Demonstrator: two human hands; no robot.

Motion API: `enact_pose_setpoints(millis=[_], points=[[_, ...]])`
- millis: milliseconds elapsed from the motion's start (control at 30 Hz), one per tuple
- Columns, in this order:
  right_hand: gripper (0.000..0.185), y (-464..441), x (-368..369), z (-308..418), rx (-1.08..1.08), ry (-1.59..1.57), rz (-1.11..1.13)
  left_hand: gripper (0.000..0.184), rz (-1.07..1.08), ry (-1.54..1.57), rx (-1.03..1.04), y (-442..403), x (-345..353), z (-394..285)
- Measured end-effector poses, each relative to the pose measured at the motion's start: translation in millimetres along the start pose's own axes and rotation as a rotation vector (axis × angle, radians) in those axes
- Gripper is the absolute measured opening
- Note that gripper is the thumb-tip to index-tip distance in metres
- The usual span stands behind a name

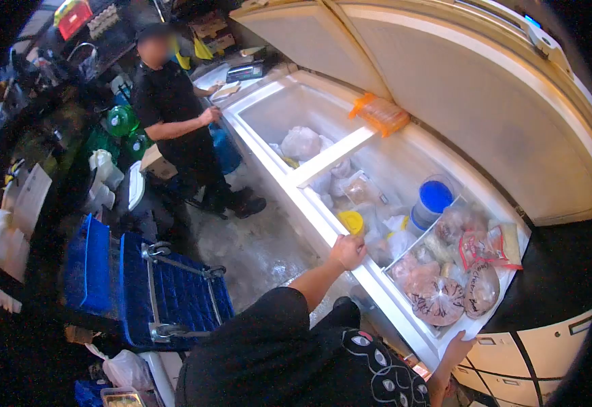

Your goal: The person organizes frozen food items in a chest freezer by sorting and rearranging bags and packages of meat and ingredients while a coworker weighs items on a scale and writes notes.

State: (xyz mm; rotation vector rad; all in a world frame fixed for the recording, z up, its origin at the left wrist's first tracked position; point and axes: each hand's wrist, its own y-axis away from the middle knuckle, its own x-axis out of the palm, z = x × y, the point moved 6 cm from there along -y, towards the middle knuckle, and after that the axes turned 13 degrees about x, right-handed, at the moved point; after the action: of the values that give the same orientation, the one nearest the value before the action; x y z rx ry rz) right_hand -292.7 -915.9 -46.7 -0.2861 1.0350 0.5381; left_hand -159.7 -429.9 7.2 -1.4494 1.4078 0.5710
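A long white chest freezer [269, 152] stands with its lids up. My left hand [348, 252] is closed over its front rim, near a yellow lid [351, 222]. At the near right corner, my right hand [457, 349] grips the end of the rim. Close to it inside lie two bags of brownish food with black writing, one bag [438, 300] to the left and another bag [482, 290] to the right. Behind them is a red-and-clear packet [479, 249]. A blue-topped tub [434, 197] sits beside the wire divider. An orange package [380, 114] rests on the back rim by the crossbar.
Across the freezer's far end stands another person [174, 115], one hand near the rim. Blue folded trolleys [170, 292] lie on the left. Drawer cabinets [513, 356] are at the right. The raised lid [459, 102] leans back. Green bottles [121, 120] stand behind the person.
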Motion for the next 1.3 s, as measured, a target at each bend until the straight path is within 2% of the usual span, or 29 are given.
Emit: enact_pose_setpoints(millis=[33,67,200,267,400,600,1000,1100,1167,1300], points=[[0.058,1.4,-4.3,2.5,-0.008,0.003,-0.023,0.018,-0.020,-0.008,-0.003,0.5,0.1,0.6],[0.063,-1.9,-3.5,3.5,0.042,0.015,0.080,0.017,-0.039,-0.013,-0.007,1.4,1.3,0.5],[0.058,7.5,-12.3,10.8,0.044,0.041,-0.028,0.020,0.049,-0.025,-0.038,0.8,-1.6,-1.4],[0.057,4.4,-8.2,7.0,0.027,0.029,-0.036,0.017,-0.015,-0.025,-0.019,1.4,-2.7,-3.1],[0.056,1.0,-6.1,5.2,0.032,0.042,0.013,0.017,-0.051,-0.029,0.002,1.5,-2.9,-3.6],[0.054,1.4,-7.3,7.7,0.044,0.010,0.040,0.017,0.017,-0.017,-0.031,-0.2,-3.0,-3.6],[0.052,3.4,-10.9,11.4,0.060,0.009,0.068,0.018,-0.087,-0.028,0.021,2.0,-1.0,-2.0],[0.052,4.7,-12.4,13.1,0.065,0.024,0.059,0.021,0.079,-0.029,-0.060,-1.0,-1.5,-1.7],[0.053,-1.0,-4.3,4.7,0.048,0.007,0.035,0.016,0.025,-0.015,-0.040,-0.8,-0.7,-0.9],[0.054,-1.3,-3.7,4.4,0.043,0.013,0.040,0.019,-0.015,-0.002,-0.023,-0.8,3.5,2.2]])
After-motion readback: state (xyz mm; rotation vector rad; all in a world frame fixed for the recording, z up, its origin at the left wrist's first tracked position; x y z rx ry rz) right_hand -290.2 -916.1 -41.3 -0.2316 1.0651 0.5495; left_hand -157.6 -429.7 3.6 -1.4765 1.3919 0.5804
